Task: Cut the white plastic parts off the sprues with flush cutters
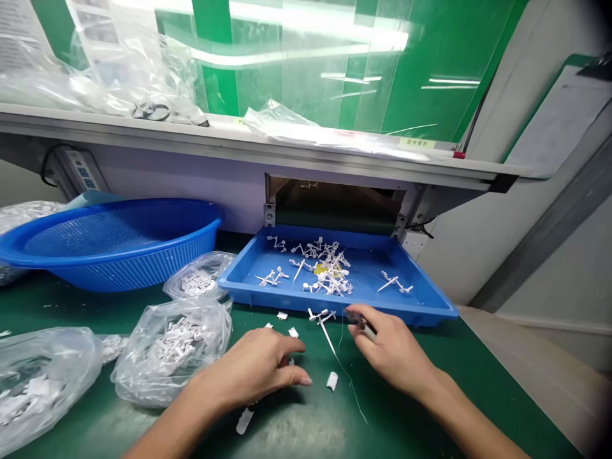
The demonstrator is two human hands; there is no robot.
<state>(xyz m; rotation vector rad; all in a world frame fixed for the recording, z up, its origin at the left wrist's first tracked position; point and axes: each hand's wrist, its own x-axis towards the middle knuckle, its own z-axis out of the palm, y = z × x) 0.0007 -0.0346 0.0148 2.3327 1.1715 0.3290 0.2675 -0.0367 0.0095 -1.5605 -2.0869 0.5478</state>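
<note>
My left hand (265,362) is just above the green table, its thumb and forefinger apart. Small white plastic pieces lie around it, one (245,421) below the wrist and another (331,381) to the right of the thumb. My right hand (389,347) is closed around a small tool with a dark metal head, which looks like nippers (367,329); the fingers mostly cover it. Between the hands, at the tray's front edge, lies a white plastic sprue (327,331) with a thin strand trailing from it.
A blue tray (430,299) behind the hands holds many white sprues (335,274). On the left are a blue basket (134,271) and clear bags (176,347) of white pieces. A shelf (229,141) spans the back above a wall opening (335,207).
</note>
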